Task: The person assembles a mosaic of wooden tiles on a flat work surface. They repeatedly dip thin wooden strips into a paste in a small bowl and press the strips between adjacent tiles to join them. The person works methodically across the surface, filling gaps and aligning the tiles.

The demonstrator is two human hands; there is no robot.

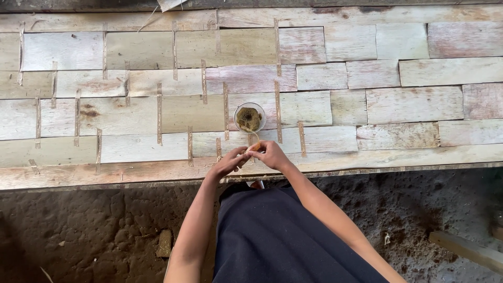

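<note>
Seen from above, a person's left hand (228, 163) and right hand (270, 154) meet just below a small round cup (250, 118) of brownish paste, fingers pinching a thin pale strip (253, 147) between them. The cup sits on a sheet of pale veneer pieces (414, 105). Left of the cup, narrow tape strips (159, 112) already cover many seams; right of it, most seams appear bare. The strip is largely hidden by the fingers, and the cup's contents are hard to identify.

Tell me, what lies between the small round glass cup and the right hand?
In the head view, one thin brown strip on pale wood sheets lies between cup and right hand.
</note>
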